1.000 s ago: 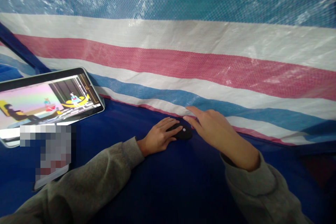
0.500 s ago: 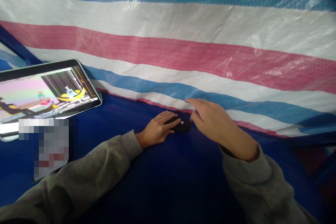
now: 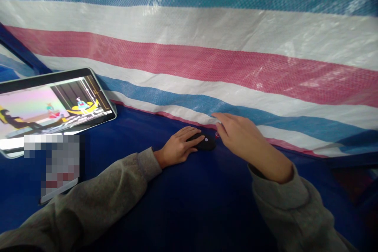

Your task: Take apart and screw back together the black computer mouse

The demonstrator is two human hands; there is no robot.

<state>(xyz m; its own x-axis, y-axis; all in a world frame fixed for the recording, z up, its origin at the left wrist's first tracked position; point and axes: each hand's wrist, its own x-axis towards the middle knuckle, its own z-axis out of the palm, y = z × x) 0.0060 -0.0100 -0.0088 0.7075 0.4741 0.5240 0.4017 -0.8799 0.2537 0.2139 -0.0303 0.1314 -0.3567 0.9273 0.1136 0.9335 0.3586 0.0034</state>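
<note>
A small black oval object (image 3: pixel 206 143) with a white dot lies on the dark blue sheet (image 3: pixel 189 204) near the striped tarp wall. My left hand (image 3: pixel 177 148) lies flat beside it, fingers stretched over its left end and touching it. My right hand (image 3: pixel 240 138) hovers just right of the object, fingers extended toward the bottom edge of the tarp. Both arms wear grey sleeves.
A striped white, red and blue woven tarp (image 3: pixel 206 63) rises behind the hands. A tablet (image 3: pixel 53 106) showing a cartoon leans at the left. Below it a flat item is blurred out (image 3: pixel 53 165).
The view has shifted slightly. My right hand has drawn a little closer to the tarp's bottom edge; my left hand stays on the black object.
</note>
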